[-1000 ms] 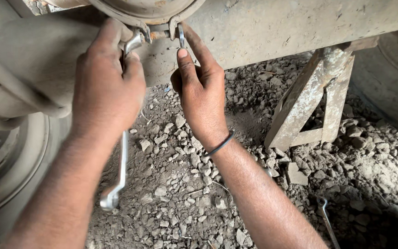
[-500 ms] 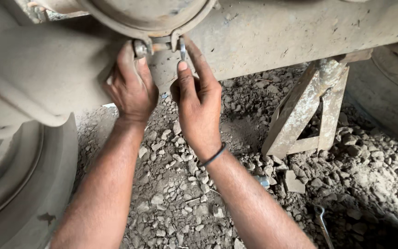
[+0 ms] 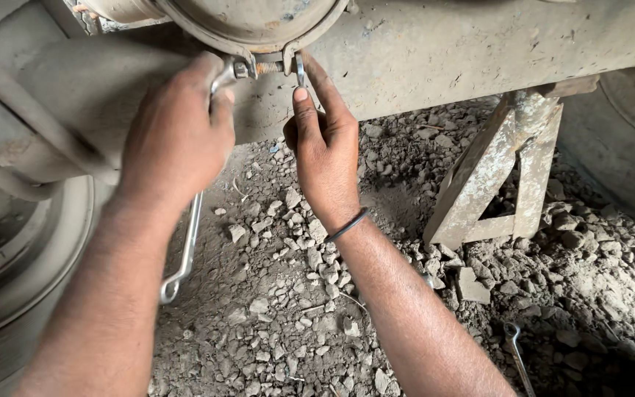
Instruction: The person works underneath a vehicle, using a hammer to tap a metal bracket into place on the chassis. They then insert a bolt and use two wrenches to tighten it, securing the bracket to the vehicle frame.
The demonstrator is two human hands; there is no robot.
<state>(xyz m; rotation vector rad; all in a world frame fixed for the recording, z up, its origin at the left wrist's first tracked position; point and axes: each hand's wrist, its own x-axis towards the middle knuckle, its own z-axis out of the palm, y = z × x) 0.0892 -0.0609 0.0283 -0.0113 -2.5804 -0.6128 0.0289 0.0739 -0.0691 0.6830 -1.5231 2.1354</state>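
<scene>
Beneath a vehicle's dusty axle point(image 3: 479, 44), the left hand point(image 3: 174, 140) has its grip closed around a long steel wrench point(image 3: 185, 250), whose upper end sits on the clamp bolt point(image 3: 266, 68) while its lower end hangs over the gravel point(image 3: 288, 309). The right hand point(image 3: 325, 151) pinches a second, smaller wrench point(image 3: 300, 70) at the bolt's other end. A rusty metal stand point(image 3: 494, 176) props the axle nearby.

My left hand point(image 3: 174, 140) grips a spanner point(image 3: 185, 246) left of the clamp bolt point(image 3: 266, 68); my right hand point(image 3: 325, 151) is just right of it. A stand point(image 3: 494, 176) lies well right, a second spanner point(image 3: 517, 356) below that, on gravel point(image 3: 288, 309).
</scene>
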